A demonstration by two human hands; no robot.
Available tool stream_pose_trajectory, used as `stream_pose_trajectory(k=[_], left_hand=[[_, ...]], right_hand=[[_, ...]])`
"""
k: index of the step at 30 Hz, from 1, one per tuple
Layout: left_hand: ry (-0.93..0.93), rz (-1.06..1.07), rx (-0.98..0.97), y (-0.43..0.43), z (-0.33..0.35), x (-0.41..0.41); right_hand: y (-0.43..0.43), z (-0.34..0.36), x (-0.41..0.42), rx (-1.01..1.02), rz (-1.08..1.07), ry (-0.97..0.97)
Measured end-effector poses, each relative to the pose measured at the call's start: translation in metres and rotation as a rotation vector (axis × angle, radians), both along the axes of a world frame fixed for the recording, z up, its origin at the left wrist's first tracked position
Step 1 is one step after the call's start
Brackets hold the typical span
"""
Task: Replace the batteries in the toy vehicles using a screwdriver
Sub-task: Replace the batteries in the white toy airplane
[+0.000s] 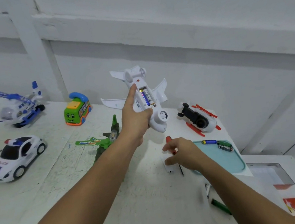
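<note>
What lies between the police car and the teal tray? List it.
Head view: the green toy aircraft, the left forearm crossing, then the red-handled screwdriver under the right hand, beside the tray.

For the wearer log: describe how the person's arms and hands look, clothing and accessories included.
The left hand and right hand are bare: no gloves, rings or watch visible. The left arm and right arm are uncovered to the frame edge, no sleeve or wristband in view.
</note>
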State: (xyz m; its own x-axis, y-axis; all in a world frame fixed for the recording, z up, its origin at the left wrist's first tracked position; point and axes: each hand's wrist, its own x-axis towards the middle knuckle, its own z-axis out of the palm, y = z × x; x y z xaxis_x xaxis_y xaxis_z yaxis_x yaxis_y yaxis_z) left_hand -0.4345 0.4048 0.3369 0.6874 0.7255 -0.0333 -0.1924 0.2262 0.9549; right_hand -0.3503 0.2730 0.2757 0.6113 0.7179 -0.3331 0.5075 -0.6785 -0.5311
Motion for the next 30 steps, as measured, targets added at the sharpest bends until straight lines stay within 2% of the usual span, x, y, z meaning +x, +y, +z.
stream_pose_trajectory(k=[3, 10, 14, 19, 21, 24, 30], left_hand=[[0.011, -0.024, -0.004, 0.003, 0.002, -0.005], [0.012, -0.063, 0.009, 0.009, 0.005, -0.012], [0.001, -0.094, 0.005, 0.012, 0.002, -0.017], [-0.013, -0.136, 0.009, 0.016, -0.005, -0.02], [-0.013, -0.149, 0.026, 0.016, -0.006, -0.02], [-0.024, -0.163, 0.047, 0.014, -0.005, -0.02], [-0.046, -0.186, 0.115, 0.011, -0.009, -0.014]], right_hand=[[0.005, -0.003, -0.009, -0.116, 0.02, -0.009], [0.007, -0.013, -0.023, -0.101, 0.016, -0.078], [-0.001, -0.008, -0.017, 0.05, -0.138, 0.092], [-0.015, 0.02, -0.002, 0.523, -0.44, 0.262], [-0.013, 0.039, 0.002, 0.689, -0.506, 0.242], [-0.004, 0.065, 0.002, 0.856, -0.486, 0.147], [0.025, 0.09, -0.01, 0.763, -0.303, -0.095]])
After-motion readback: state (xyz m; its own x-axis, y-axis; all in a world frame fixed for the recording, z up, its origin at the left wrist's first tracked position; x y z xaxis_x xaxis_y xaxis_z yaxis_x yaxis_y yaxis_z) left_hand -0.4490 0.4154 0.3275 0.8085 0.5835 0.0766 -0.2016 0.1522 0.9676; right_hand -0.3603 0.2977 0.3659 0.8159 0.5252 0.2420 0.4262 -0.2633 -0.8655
